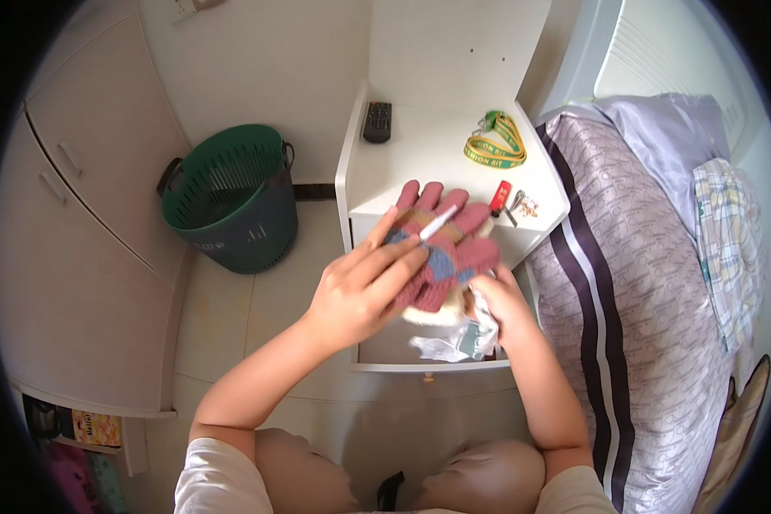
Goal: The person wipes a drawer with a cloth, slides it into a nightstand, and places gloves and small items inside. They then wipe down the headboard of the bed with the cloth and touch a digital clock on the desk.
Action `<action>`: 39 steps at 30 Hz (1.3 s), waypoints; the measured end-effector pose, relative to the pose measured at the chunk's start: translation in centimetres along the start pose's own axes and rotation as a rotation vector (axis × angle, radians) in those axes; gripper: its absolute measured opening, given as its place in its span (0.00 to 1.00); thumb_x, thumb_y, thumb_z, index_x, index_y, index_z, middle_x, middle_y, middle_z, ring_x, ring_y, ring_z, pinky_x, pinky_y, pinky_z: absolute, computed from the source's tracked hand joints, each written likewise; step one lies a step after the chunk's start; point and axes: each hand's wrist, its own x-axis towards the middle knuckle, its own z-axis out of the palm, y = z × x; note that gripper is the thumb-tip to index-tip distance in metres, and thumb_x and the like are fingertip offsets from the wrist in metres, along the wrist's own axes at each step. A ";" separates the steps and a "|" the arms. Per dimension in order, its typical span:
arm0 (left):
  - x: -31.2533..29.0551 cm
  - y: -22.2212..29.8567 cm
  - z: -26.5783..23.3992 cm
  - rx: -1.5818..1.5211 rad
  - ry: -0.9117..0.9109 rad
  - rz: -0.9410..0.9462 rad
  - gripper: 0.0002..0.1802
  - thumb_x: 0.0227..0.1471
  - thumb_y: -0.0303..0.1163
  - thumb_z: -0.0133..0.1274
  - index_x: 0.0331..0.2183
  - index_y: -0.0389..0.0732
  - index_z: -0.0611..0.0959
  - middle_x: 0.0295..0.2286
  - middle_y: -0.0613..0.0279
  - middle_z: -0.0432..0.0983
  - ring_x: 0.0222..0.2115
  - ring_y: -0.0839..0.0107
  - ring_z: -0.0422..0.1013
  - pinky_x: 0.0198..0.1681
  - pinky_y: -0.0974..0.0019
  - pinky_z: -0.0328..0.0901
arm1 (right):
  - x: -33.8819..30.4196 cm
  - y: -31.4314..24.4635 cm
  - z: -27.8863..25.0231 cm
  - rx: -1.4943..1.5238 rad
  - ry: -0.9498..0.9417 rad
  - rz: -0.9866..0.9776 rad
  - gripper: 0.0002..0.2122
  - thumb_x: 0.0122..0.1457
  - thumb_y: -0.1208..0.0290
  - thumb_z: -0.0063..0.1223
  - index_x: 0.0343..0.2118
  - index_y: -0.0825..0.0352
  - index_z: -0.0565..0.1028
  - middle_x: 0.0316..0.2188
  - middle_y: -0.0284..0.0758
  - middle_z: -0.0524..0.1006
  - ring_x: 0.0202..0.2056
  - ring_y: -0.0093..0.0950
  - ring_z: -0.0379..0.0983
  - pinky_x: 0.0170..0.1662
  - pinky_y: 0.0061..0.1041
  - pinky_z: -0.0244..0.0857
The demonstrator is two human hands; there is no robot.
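Note:
Pink knitted gloves with blue and tan patches and cream cuffs are between my two hands, above a pulled-out white drawer. My left hand lies across the gloves from the left, fingers closed over the knit. A slim white stick-like piece rests on the gloves by my left fingertips; its kind is unclear. From the right, my right hand grips the gloves near the cuffs, its fingers partly hidden beneath. A crumpled white plastic bag with green print hangs below, against my right hand.
The white bedside cabinet bears a black remote, a green-yellow lanyard, a red lighter-like item and small keys. A green basket stands left, a bed right, and a wardrobe far left.

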 end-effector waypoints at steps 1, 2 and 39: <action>-0.9 0.3 -0.1 -0.005 -0.017 0.055 0.26 0.36 0.22 0.66 0.44 0.37 0.83 0.41 0.52 0.81 0.51 0.47 0.76 0.43 0.58 0.77 | -0.7 1.3 -0.4 0.015 0.055 -0.001 0.23 0.56 0.75 0.56 0.56 0.69 0.69 0.36 0.33 0.78 0.32 0.23 0.77 0.34 0.26 0.73; -2.1 0.6 0.0 -0.001 -0.057 0.076 0.24 0.39 0.23 0.66 0.44 0.37 0.83 0.41 0.52 0.81 0.50 0.48 0.77 0.40 0.59 0.77 | -0.8 2.2 -1.7 0.100 0.012 0.039 0.24 0.54 0.77 0.55 0.57 0.67 0.70 0.38 0.35 0.79 0.35 0.24 0.78 0.38 0.27 0.74; -11.2 -4.3 12.7 0.282 -0.969 -0.222 0.51 0.42 0.54 0.68 0.63 0.46 0.67 0.44 0.54 0.70 0.47 0.58 0.70 0.49 0.56 0.66 | 6.5 10.5 -6.4 -1.466 0.015 -0.067 0.17 0.57 0.67 0.62 0.47 0.69 0.76 0.33 0.46 0.81 0.36 0.47 0.78 0.41 0.38 0.73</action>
